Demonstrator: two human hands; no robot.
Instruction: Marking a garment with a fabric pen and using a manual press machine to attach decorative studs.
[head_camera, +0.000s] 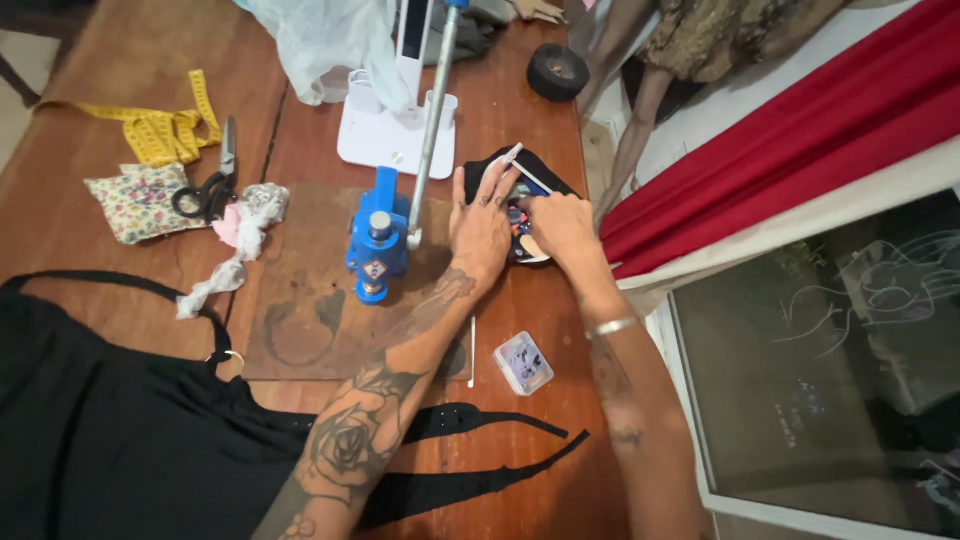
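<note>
My left hand (481, 222) lies flat on a small black pouch (487, 165) near the table's right edge, fingers spread over it. My right hand (562, 226) sits beside it on the pouch, pinching a thin white stick-like tool (527, 172) at the pouch's opening, where small coloured items show. A blue hand press (377, 245) with a long metal lever (432, 110) stands just left of my left hand on a brown mat.
A black garment (100, 420) with straps covers the near left of the wooden table. Scissors (212, 185), yellow tape measure (160, 128), a floral pincushion (140, 200), white lace scrap, a small clear box (523, 362), a white stand (385, 125), and a tape roll (557, 72) lie around.
</note>
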